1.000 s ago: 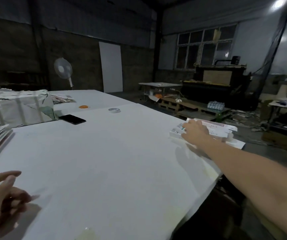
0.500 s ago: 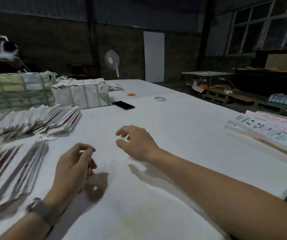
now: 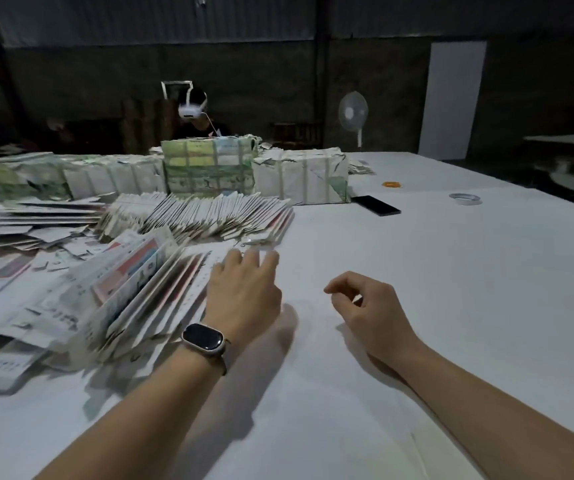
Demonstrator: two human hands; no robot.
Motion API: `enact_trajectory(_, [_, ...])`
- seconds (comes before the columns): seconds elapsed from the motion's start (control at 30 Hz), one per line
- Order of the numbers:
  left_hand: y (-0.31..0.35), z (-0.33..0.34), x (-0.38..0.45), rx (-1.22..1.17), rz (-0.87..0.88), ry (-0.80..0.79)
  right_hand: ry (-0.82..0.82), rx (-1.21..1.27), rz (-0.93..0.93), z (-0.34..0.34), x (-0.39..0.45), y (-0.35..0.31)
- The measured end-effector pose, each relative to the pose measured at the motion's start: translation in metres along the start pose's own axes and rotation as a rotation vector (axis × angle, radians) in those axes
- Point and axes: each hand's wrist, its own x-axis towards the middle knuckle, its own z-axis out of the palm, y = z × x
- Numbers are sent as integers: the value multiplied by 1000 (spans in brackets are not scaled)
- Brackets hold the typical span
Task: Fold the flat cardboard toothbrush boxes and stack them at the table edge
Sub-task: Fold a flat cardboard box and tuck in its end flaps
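The white table [image 3: 451,306] fills most of the view, with strapped bundles of flat stock [image 3: 209,168] along its far side and a fanned row of flat toothbrush boxes [image 3: 209,216] lying in front of them. Nearer, on the left, a second leaning fan of flat toothbrush boxes [image 3: 133,285] rests on loose sheets. The left hand [image 3: 244,292], with a smartwatch [image 3: 204,339] on its wrist, reaches out with fingers extended and spread, holding nothing, its fingertips just beside the nearer fan's edge. The right hand [image 3: 372,306] hovers over bare table, fingers loosely curled and empty. The step in hand looks like picking the next blank: it would go best to peel a single outermost box off the fan with the fingertips, leaving the right hand free to help open it.
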Motion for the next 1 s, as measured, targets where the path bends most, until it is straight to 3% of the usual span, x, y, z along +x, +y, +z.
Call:
enact_trajectory(0.13, [-32,5,4,206,-197,-176,-28,18,-19,1,-2,1])
enact_trajectory(0.3, [-41,9,6,302,-196,-327,-27,53,-17,0,-1,2])
enact_trajectory(0.47, [-34,5,5,354,-145,-321,-44,24,-14,0,-1,0])
enact_trajectory(0.6, [-23,-8,4,271,-66,-124,-51,15,-7,-1,-1,-1])
enact_trajectory(0.77, [0,-46,2,-39,152,342,-44,44,7,1,1,-2])
enact_trajectory(0.83, [8,-54,3,-275,270,435,-39,32,20,1,2,1])
enact_trajectory(0.9, [16,-53,2,-641,264,377,-22,106,58,3,4,2])
enact_trajectory(1.0, [31,-39,-9,-1204,33,73,25,308,153,4,5,0])
